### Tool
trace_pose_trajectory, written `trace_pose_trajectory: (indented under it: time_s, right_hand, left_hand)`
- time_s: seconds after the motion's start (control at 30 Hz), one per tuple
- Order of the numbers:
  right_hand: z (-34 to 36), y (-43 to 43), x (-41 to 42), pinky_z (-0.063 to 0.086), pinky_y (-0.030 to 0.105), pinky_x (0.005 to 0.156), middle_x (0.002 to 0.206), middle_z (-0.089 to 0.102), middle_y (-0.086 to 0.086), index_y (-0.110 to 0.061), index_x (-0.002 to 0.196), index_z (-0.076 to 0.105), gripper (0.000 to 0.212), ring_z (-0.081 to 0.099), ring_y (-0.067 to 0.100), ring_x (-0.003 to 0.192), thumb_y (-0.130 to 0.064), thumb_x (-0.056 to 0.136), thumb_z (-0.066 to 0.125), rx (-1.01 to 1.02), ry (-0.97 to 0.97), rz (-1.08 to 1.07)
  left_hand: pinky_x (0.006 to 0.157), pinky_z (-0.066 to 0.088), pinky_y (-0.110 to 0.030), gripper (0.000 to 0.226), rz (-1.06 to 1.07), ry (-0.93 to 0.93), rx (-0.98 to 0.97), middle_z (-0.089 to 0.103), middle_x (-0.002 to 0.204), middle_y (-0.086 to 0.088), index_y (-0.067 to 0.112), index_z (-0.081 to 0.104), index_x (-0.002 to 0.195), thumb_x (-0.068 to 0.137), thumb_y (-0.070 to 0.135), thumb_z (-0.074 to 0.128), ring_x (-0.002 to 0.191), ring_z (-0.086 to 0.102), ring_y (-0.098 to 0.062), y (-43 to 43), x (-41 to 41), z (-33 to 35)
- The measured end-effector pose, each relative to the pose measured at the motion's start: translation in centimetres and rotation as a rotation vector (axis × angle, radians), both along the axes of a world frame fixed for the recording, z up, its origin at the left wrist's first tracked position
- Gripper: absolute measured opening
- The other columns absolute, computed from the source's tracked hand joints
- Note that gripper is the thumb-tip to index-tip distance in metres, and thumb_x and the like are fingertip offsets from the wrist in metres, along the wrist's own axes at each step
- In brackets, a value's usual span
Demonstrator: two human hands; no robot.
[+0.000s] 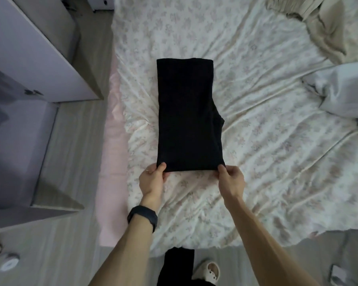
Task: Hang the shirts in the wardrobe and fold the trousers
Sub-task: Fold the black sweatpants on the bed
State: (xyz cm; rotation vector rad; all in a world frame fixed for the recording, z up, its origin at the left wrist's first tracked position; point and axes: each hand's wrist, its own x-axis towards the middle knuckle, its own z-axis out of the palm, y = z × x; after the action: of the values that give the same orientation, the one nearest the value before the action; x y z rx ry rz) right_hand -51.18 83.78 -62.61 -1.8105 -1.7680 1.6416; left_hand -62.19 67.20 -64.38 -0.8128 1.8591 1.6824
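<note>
Bedroom floor (70,141) of pale planks runs down the left, a narrow strip between the wardrobe (39,58) and the bed (112,141). The bed's left edge shows a pink side; its near edge ends just before the person's feet.

One pair of black trousers (186,112) lies flat on the flowered sheet (256,100), folded into a long oblong, left of the bed's middle. Bare sheet lies all round it, most of it to the right and far side.

The left hand (152,178) pinches the trousers' near left corner, thumb on top. The right hand (230,178) pinches the near right corner likewise. The fingers under the fabric are hidden. One dark band (143,216) sits on the left wrist.

Two loose cloths lie at the right, well apart from the trousers: a beige cloth (318,21) at the far corner and a grey cloth (343,91) cut off at the right. What garments they are cannot be told. The wardrobe's inside is dim and blurred. One sandal (208,269) shows at the near edge.
</note>
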Motion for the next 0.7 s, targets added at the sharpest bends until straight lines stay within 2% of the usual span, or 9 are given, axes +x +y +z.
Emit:
trace_pose_trajectory:
  time_s: [0.07, 0.13, 0.23, 0.3, 0.4, 0.47, 0.57, 0.7]
  right_hand:
    - [1.6, -0.5, 1.9, 0.047, 0.023, 0.068, 0.084, 0.075, -0.001, -0.013, 0.095, 0.063, 0.014, 0.07, 0.01, 0.082, -0.027, 0.097, 0.059, 0.011, 0.042, 0.036]
    - [2.9, -1.5, 4.3, 0.045, 0.022, 0.064, 0.081, 0.075, -0.002, -0.013, 0.094, 0.063, 0.015, 0.07, 0.01, 0.081, -0.028, 0.097, 0.06, 0.019, 0.048, 0.063]
    - [4.8, -4.1, 8.7, 0.055, 0.035, 0.074, 0.079, 0.075, -0.001, -0.014, 0.092, 0.063, 0.015, 0.071, 0.016, 0.082, -0.029, 0.095, 0.062, -0.037, 0.043, 0.035]
    - [5.6, -5.8, 11.5, 0.055, 0.039, 0.079, 0.078, 0.075, 0.0, -0.013, 0.091, 0.064, 0.014, 0.072, 0.018, 0.083, -0.027, 0.094, 0.064, -0.079, 0.032, -0.002]
    - [6.9, -7.9, 15.8, 0.053, 0.039, 0.078, 0.076, 0.075, 0.0, -0.01, 0.09, 0.065, 0.016, 0.072, 0.019, 0.083, -0.025, 0.094, 0.064, -0.119, 0.0, -0.004]
    - [7.6, -8.7, 18.2, 0.052, 0.035, 0.072, 0.074, 0.075, -0.002, -0.008, 0.091, 0.067, 0.02, 0.073, 0.018, 0.082, -0.027, 0.094, 0.064, -0.146, -0.012, 0.022]
    - [9.1, -9.7, 21.2, 0.053, 0.035, 0.072, 0.073, 0.075, -0.005, -0.009, 0.092, 0.065, 0.019, 0.073, 0.015, 0.08, -0.028, 0.096, 0.064, -0.133, -0.031, 0.086]
    - [10.6, -9.5, 22.2, 0.052, 0.032, 0.068, 0.085, 0.075, 0.006, -0.019, 0.101, 0.055, 0.009, 0.072, 0.012, 0.074, -0.02, 0.097, 0.063, -0.098, 0.025, 0.155]
  left_hand:
    - [0.068, 0.056, -0.027, 0.027, 0.009, 0.023, 0.013, 0.076, 0.087, -0.009, 0.002, 0.071, 0.108, 0.088, 0.019, 0.077, 0.069, 0.07, -0.014, -1.0, 1.5, 1.2]
    - [0.069, 0.056, -0.027, 0.033, 0.045, 0.014, 0.018, 0.076, 0.091, -0.012, 0.002, 0.068, 0.112, 0.087, 0.019, 0.078, 0.069, 0.07, -0.015, -2.0, 3.5, 2.5]
    - [0.06, 0.054, -0.023, 0.026, 0.07, -0.02, -0.022, 0.075, 0.09, -0.011, 0.006, 0.069, 0.109, 0.087, 0.018, 0.077, 0.064, 0.069, -0.011, -4.0, 7.8, 5.0]
    - [0.059, 0.052, -0.022, 0.02, 0.06, -0.034, -0.042, 0.075, 0.088, -0.009, 0.008, 0.07, 0.105, 0.088, 0.017, 0.076, 0.062, 0.068, -0.009, -5.3, 10.7, 6.3]
    - [0.07, 0.056, -0.03, 0.019, 0.059, -0.067, -0.065, 0.074, 0.082, -0.008, 0.006, 0.069, 0.104, 0.089, 0.015, 0.074, 0.066, 0.068, -0.015, -7.3, 14.9, 8.2]
    - [0.075, 0.057, -0.033, 0.021, 0.054, -0.07, -0.083, 0.073, 0.083, -0.009, 0.007, 0.064, 0.109, 0.09, 0.013, 0.072, 0.068, 0.068, -0.017, -8.4, 17.4, 9.7]
    - [0.07, 0.054, -0.029, 0.029, 0.058, -0.027, -0.056, 0.069, 0.09, -0.011, 0.02, 0.056, 0.115, 0.092, 0.008, 0.069, 0.069, 0.066, -0.019, -9.8, 20.5, 12.1]
    - [0.081, 0.055, -0.032, 0.037, -0.095, 0.053, -0.039, 0.068, 0.073, -0.005, 0.037, 0.061, 0.12, 0.094, 0.012, 0.069, 0.071, 0.069, -0.016, -10.6, 21.2, 13.4]
